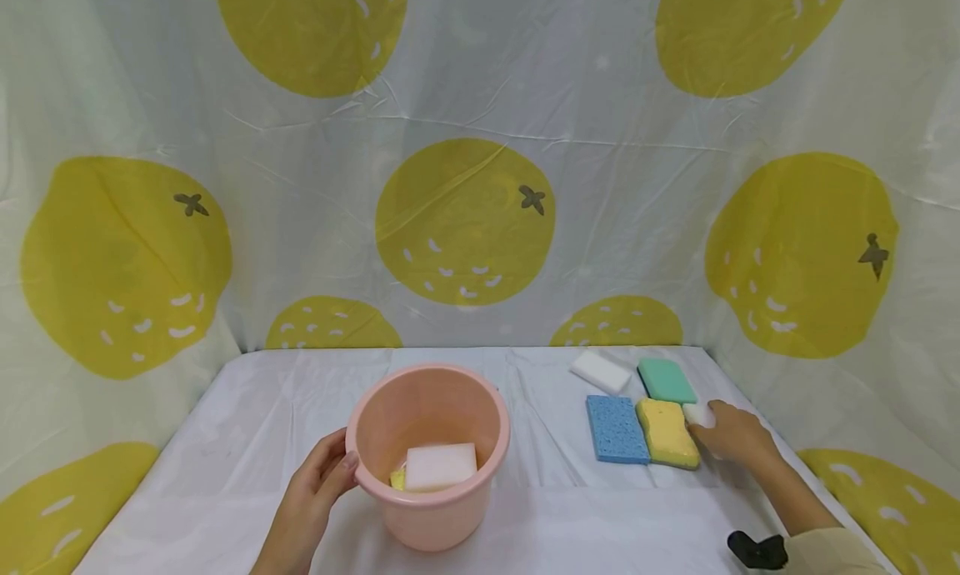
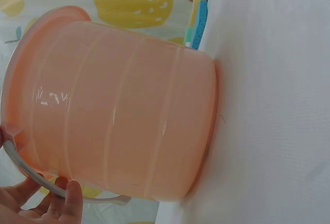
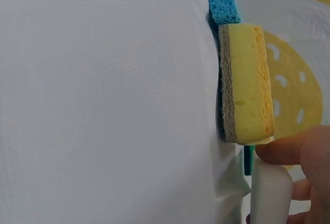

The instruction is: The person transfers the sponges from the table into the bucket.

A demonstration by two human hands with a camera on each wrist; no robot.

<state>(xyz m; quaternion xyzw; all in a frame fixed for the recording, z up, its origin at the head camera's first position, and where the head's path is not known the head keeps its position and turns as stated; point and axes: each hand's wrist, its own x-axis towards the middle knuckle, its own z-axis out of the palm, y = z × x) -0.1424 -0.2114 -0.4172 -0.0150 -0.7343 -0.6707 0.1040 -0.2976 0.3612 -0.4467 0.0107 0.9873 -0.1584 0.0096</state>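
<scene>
A pink bucket (image 1: pixel 437 528) stands upright on the white-covered table. My left hand (image 1: pixel 309 493) grips the left side of its rim; the left wrist view shows fingers (image 2: pixel 72 203) by its grey handle (image 2: pixel 38 178). Inside the bucket lie a white sponge (image 1: pixel 441 467) and a small piece of something yellow (image 1: pixel 397 477). Over at the right, my right hand (image 1: pixel 738 435) pinches another white sponge (image 3: pixel 270 195) between thumb and fingers. That sponge is right beside a yellow sponge (image 1: pixel 667 432) with a grey scouring layer. How far it is lifted, I cannot tell.
A blue sponge (image 1: pixel 617 429) lies left of the yellow one. Behind them are a green sponge (image 1: pixel 666 381) and a further white sponge (image 1: pixel 602 371). A lemon-print curtain (image 1: pixel 465 75) walls the table (image 1: pixel 555 533) at the back and sides.
</scene>
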